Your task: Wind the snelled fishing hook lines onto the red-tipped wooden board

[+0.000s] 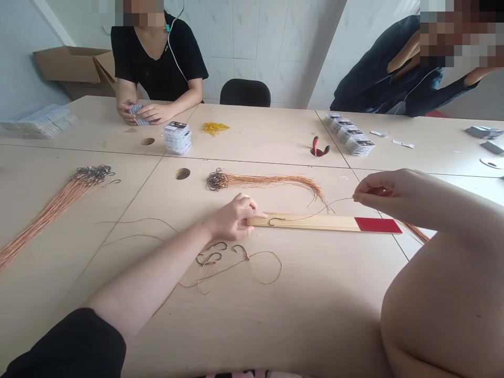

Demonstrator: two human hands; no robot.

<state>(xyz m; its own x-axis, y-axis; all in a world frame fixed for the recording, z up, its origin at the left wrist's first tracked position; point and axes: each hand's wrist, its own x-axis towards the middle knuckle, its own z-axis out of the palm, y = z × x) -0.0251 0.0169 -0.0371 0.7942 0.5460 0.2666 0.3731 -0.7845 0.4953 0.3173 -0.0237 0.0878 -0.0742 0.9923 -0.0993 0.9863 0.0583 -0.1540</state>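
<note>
In front of me lies a flat wooden strip [315, 221] with a red end section [378, 225] on the right. My left hand [234, 216] grips its left end, fingers curled and the index fingertip on top of the wood. A fish hook [275, 221] rests on the strip beside that fingertip. From the hook a thin copper-coloured line [328, 205] rises to the right, its other part pinched between thumb and fingers of my right hand [380, 190]. Nearer to me, several loose hooks [241, 251] with looped lines lie below my left hand.
Behind the strip stretches a bundle of hooked lines [268, 180]; another bundle [59, 205] lies at left. Stacked clear packs [177, 139], yellow bands [214, 128] and red-handled pliers [318, 148] in a hole stand farther back. Across the table, a person [157, 63] holds small packs; another sits right.
</note>
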